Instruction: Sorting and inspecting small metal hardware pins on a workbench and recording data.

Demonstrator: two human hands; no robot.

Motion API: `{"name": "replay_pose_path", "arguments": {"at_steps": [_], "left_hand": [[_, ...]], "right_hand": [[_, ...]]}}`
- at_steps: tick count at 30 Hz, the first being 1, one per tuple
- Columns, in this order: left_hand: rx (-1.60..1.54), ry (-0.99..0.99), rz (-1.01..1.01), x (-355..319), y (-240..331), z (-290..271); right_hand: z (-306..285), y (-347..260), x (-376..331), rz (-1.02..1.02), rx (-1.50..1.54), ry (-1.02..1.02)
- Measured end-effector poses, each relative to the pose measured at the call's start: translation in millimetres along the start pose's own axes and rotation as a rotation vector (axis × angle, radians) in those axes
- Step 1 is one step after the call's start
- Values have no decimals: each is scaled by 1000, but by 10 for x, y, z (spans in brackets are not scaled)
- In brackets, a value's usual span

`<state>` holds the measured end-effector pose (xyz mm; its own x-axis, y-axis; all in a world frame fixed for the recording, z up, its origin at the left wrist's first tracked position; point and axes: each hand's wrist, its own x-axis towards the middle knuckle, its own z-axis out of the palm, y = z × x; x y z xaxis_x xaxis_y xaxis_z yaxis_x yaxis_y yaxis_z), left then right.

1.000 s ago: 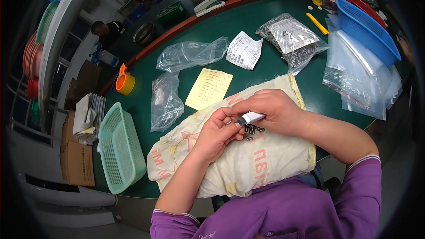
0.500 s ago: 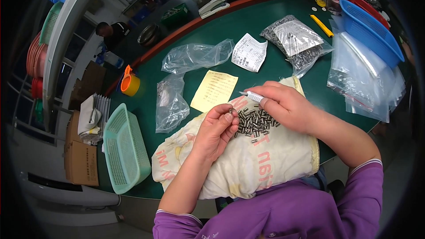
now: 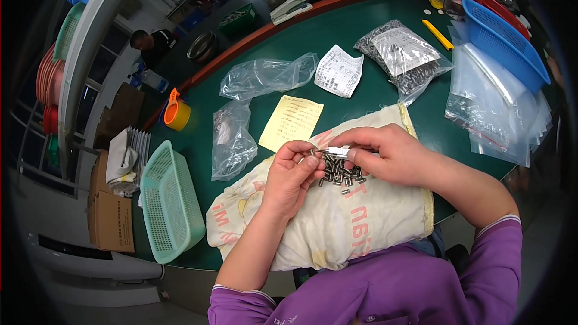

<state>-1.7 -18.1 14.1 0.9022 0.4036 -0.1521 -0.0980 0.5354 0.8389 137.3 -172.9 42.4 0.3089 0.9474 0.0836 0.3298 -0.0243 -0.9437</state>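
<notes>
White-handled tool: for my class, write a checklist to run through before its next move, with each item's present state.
1. White-handled tool gripped by the right hand: ok.
2. Small metal piece pinched in the left hand: ok.
3. Tool tip well clear of the left fingers: not ok, very close.
4. Tip touching the piece: cannot tell, too small.
5. Loose metal pieces resting on the cloth sack: ok.

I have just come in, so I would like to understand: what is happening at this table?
In the right hand, a person in purple holds a white-handled tool, its tip close to the left hand, which seems to pinch a small metal piece. Below the hands, short metal cylinders lie piled on a printed cloth. A yellow note lies beyond.
</notes>
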Motion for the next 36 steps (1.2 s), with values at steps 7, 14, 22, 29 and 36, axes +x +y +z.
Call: {"name": "replay_pose_path", "arguments": {"at_steps": [7,14,22,29,36], "left_hand": [[51,-2,10,-4,-2,9],[131,37,33,-8,-8,7],[174,51,-2,-9,8,-18],[110,76,-97,14,-5,-68],[80,41,-113,10,-1,-61]], "right_hand": [[4,7,1,22,9,-2],[6,17,5,41,6,-14],[15,82,-5,-367,-461,180],[0,69,5,-575,-767,318],[-29,-15,8,-788,-1070,394]]}}
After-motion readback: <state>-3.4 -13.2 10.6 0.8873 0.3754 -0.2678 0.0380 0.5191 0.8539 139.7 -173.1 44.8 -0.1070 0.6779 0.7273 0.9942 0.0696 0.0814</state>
